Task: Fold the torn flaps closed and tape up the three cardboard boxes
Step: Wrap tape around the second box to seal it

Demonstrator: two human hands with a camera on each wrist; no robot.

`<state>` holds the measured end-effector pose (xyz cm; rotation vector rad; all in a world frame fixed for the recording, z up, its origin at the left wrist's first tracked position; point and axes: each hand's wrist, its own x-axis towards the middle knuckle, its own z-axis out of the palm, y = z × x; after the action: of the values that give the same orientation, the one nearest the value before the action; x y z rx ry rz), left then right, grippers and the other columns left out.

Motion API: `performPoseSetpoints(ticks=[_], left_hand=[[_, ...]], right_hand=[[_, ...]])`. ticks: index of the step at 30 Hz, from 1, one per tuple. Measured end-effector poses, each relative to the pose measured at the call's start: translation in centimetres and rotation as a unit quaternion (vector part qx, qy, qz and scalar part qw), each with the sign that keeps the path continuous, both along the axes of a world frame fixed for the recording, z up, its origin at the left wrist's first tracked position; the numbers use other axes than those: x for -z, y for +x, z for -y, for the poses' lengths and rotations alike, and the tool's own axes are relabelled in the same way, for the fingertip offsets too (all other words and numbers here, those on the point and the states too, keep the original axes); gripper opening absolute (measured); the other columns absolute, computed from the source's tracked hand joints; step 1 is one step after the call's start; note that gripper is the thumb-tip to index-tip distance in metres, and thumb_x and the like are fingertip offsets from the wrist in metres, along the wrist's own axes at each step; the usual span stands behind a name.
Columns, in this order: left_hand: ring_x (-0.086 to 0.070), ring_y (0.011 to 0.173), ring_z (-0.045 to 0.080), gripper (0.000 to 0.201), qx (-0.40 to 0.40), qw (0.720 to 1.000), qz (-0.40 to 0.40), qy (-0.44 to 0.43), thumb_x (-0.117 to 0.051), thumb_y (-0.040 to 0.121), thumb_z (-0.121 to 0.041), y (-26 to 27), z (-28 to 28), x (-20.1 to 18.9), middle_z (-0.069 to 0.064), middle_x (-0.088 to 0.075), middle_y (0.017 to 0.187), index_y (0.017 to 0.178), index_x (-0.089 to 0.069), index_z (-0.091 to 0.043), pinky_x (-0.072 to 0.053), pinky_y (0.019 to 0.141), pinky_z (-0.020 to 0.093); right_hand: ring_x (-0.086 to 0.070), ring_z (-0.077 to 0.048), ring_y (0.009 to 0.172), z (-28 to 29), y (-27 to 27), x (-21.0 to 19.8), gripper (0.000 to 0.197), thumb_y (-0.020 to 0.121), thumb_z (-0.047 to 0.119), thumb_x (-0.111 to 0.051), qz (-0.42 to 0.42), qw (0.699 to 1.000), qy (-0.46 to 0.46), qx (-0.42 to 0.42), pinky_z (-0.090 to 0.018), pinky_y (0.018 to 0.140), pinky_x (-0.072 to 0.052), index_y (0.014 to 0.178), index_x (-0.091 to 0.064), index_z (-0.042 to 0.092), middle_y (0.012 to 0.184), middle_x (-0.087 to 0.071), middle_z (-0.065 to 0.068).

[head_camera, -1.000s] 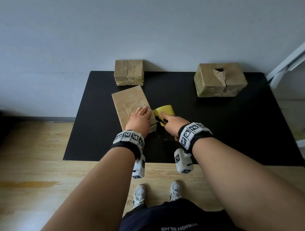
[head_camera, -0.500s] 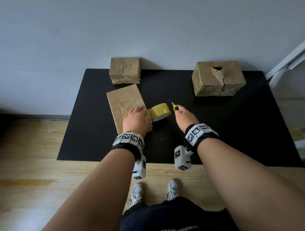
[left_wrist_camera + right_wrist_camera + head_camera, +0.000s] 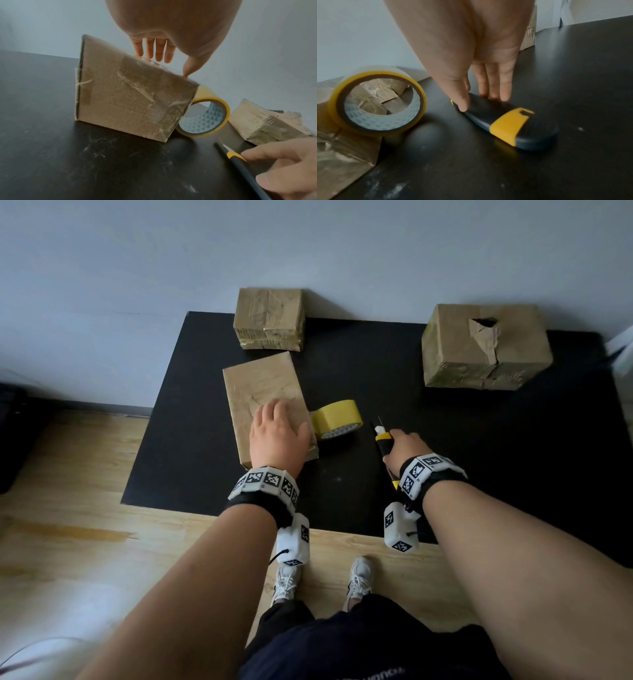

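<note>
One box [image 3: 260, 385] lay near the counter's [image 3: 479, 457] front edge under the flat, pressing left hand [image 3: 277, 436], tape [image 3: 337, 419] just beside it, while the right hand [image 3: 404, 448] pinched a knife [image 3: 513, 125] lying on the counter, its bared blade [image 3: 379, 421] liable to nick fingers reaching for that tape.

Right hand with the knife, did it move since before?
Yes. The right hand moved right, away from the flat box under the left hand, taking the knife along.

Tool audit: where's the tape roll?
Head view: tape roll on edge on the mat, against the right side of the box under the left hand; knife to its right.
</note>
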<state>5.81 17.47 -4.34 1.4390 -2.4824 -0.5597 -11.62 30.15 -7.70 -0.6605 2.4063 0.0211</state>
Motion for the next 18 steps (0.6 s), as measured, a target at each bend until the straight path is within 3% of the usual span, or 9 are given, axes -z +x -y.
performPoseSetpoints(ticks=[5,8,12,15,18], left_hand=[[-0.011,0.148,0.023,0.07,-0.002,0.999,0.037,0.025,-0.049,0.094,-0.05,-0.1,-0.4,0.2,0.003,-0.023,0.158,0.149,-0.03,-0.012,-0.013,0.122,0.038],[-0.01,0.148,0.022,0.075,0.001,0.999,0.047,0.026,-0.053,0.09,-0.053,0.0,-0.4,-0.1,0.002,-0.022,0.158,0.149,-0.029,-0.013,-0.014,0.121,0.037],[-0.014,0.146,0.021,0.076,0.0,0.998,0.051,0.034,-0.058,0.085,-0.049,0.0,-0.2,-0.6,0.001,-0.026,0.156,0.147,-0.033,-0.013,-0.018,0.12,0.038],[-0.019,0.144,0.021,0.074,-0.003,0.999,0.038,0.032,-0.061,0.082,-0.045,0.4,-0.4,-0.6,0.001,-0.03,0.153,0.144,-0.036,-0.013,-0.022,0.119,0.039],[-0.024,0.141,0.021,0.072,0.002,0.999,0.046,0.027,-0.06,0.082,-0.045,0.7,-0.2,-0.7,0.001,-0.033,0.149,0.143,-0.038,-0.014,-0.026,0.117,0.038]], right_hand=[[-0.051,-0.031,0.123,3.0,-0.5,-2.7,0.04,0.099,0.028,-0.049,-0.016,0.978,-0.209,0.0,-0.039,0.098,-0.044,0.137,-0.052,0.016,0.137,-0.049,-0.011],[-0.048,-0.024,0.128,5.3,0.2,-5.0,0.042,0.098,0.027,-0.049,0.002,0.956,-0.286,-0.069,-0.039,0.103,-0.042,0.14,-0.051,0.02,0.143,-0.047,-0.003],[-0.045,-0.022,0.132,7.1,1.1,-5.8,0.046,0.097,0.024,-0.048,0.058,0.959,-0.203,-0.188,-0.038,0.107,-0.04,0.143,-0.047,0.025,0.148,-0.044,0.001],[-0.053,-0.025,0.12,7.2,1.5,-5.6,0.045,0.094,0.022,-0.05,0.061,0.964,-0.13,-0.224,-0.04,0.098,-0.046,0.139,-0.051,0.025,0.137,-0.051,-0.002],[-0.058,-0.023,0.108,6.9,1.9,-5.6,0.035,0.094,0.021,-0.053,0.074,0.962,-0.12,-0.234,-0.037,0.09,-0.05,0.128,-0.059,0.022,0.123,-0.061,-0.003]])
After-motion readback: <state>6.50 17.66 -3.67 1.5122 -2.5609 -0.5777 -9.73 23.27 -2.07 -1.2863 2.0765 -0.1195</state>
